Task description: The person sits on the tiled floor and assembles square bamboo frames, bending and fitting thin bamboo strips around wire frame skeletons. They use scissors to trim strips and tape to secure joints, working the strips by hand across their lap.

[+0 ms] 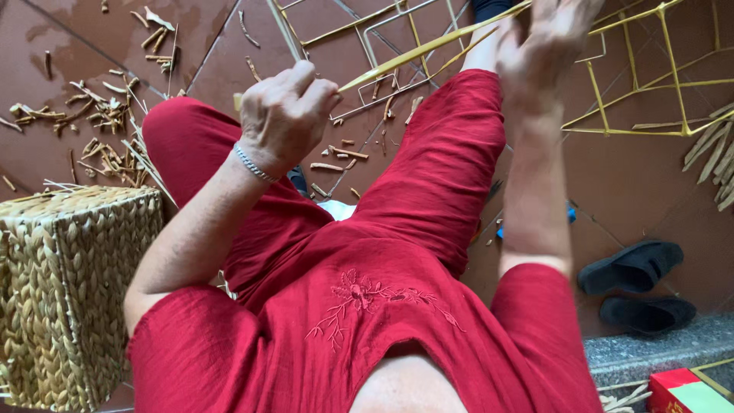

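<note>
Pale yellow strip (428,50) runs slantwise across the upper middle of the frame, from the left hand (284,118) up toward the right hand (544,47). The left hand's fingers (310,90) are curled shut around its lower end, thumb pressed on top, with a second thin strip (281,27) rising from the same fist toward the top edge. The right hand is blurred at the upper right; its fingers (562,23) appear bunched at the strip's far end, but I cannot tell whether they truly pinch it. A silver bracelet (252,164) circles the left wrist.

Below the hands lie the person's bent knees in red trousers (451,153) and a red embroidered shirt (367,321). Behind the strip, a wire frame (390,69) rests on the brown tiled floor (634,183), and to the upper right stands another frame wrapped in yellow strips (650,84). Short cut scraps (99,107) litter the floor at the upper left.

At the lower left sits a woven basket (69,291), shown from its side and top edge; its contents are hidden. A pair of black sandals (634,287) lies at the right, and a red and green box (684,390) sits in the lower right corner.
</note>
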